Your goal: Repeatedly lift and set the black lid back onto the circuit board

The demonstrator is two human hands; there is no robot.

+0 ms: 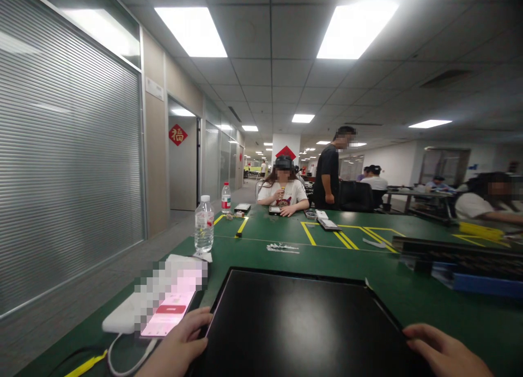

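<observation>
A large black flat screen panel (302, 317) with a thin dark frame lies face up in front of me, its near edge cut off by the bottom of the view. My left hand (183, 339) grips its left edge, with thumb and fingers closed on the frame. On the opposite side, my right hand (443, 347) pinches the right edge in the same way. The undersides of the panel and some fingertips are hidden. Close to my left hand lies a phone (171, 311) with a lit pink display, beside a white power bank-like block (122, 311) and a white cable (118, 360).
A water bottle (204, 224) stands on the green table (253, 257) at the left, with a red-capped bottle (226, 197) behind. Yellow tape marks the far half. Dark strips and a blue box (486, 284) lie right. A person (286, 194) sits opposite; another stands behind.
</observation>
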